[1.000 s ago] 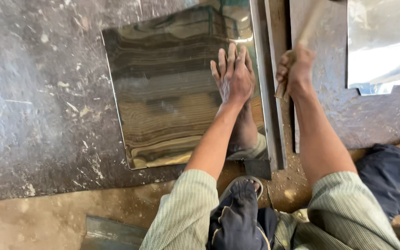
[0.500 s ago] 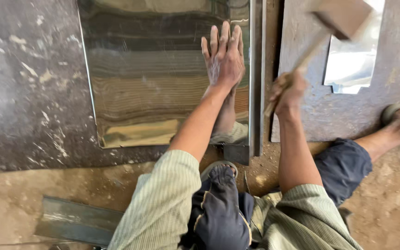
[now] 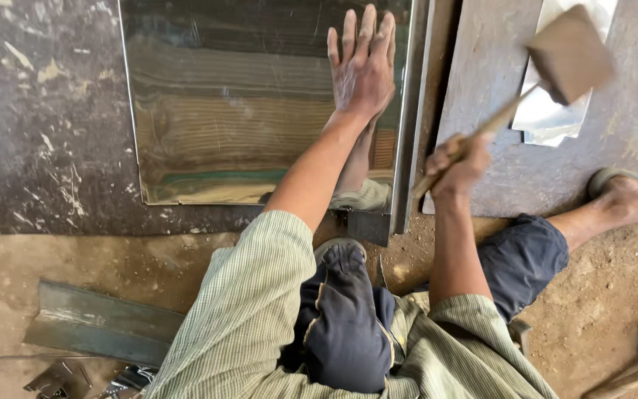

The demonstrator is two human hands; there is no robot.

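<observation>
Dusty floor [image 3: 75, 273] carries a shiny metal sheet [image 3: 245, 111], its far edge cut off. Left hand [image 3: 362, 70] presses flat on it, fingers together; right hand [image 3: 458, 164] grips a blurred wooden mallet [image 3: 566, 53].

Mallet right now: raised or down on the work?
Raised. The right hand grips the handle with the wooden mallet head tilted up, clear of the steel bar. The left hand lies flat on the shiny sheet.
</observation>
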